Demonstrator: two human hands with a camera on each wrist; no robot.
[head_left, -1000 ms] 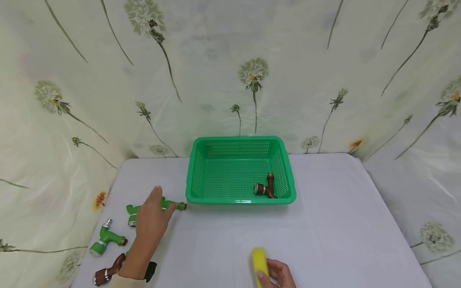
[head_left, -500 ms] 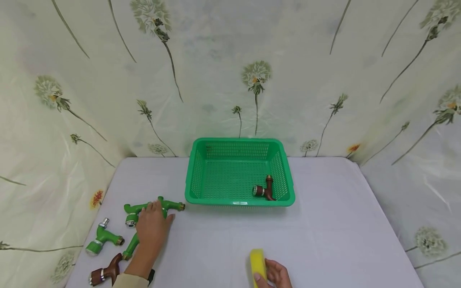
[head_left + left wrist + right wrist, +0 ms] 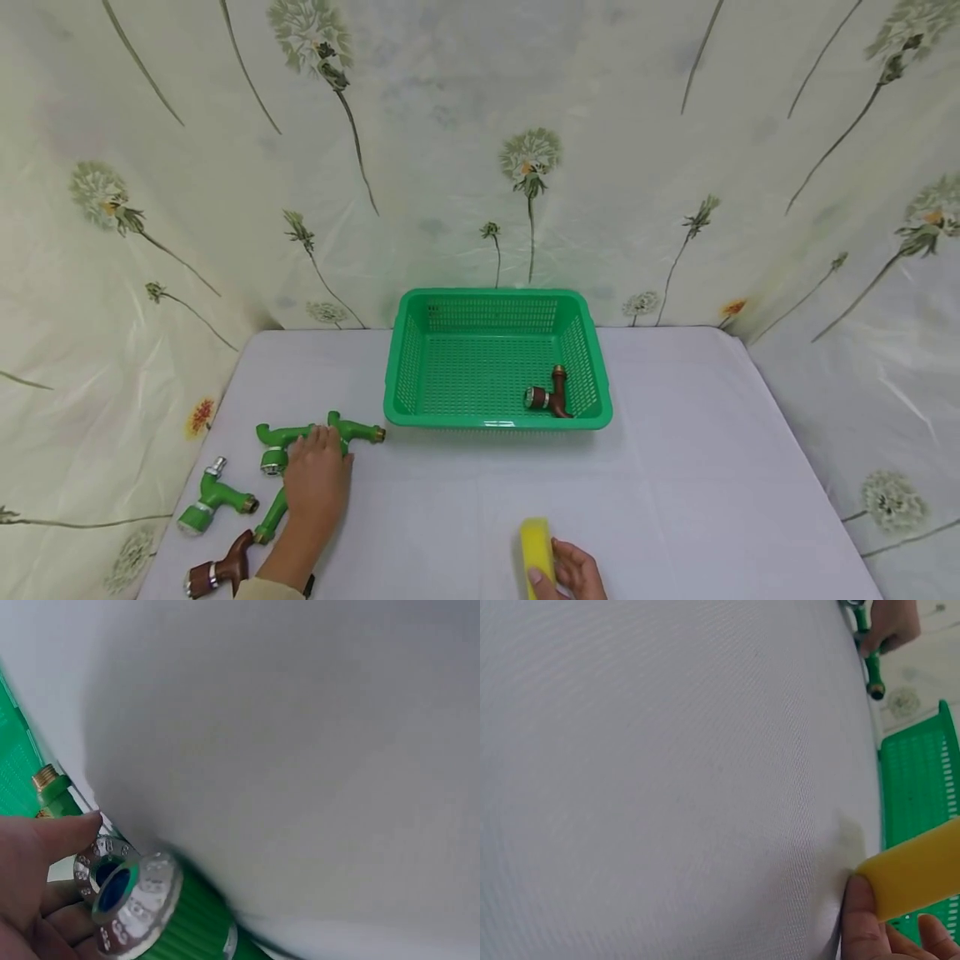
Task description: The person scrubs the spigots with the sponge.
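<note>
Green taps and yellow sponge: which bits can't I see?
Head view: the left hand hides part of a green tap.
Left wrist view: marks on the silver knob ring are too blurred to read.
Right wrist view: the picture's right edge cuts off the yellow sponge.

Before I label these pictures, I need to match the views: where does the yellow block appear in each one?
Head: the yellow block is at the bottom, right of centre, held by the right hand.
Left wrist: not in it.
Right wrist: lower right, reaching the right edge.
Shared landmark: the green basket, near the middle in head, at the left edge in left wrist, at the right edge in right wrist.
</note>
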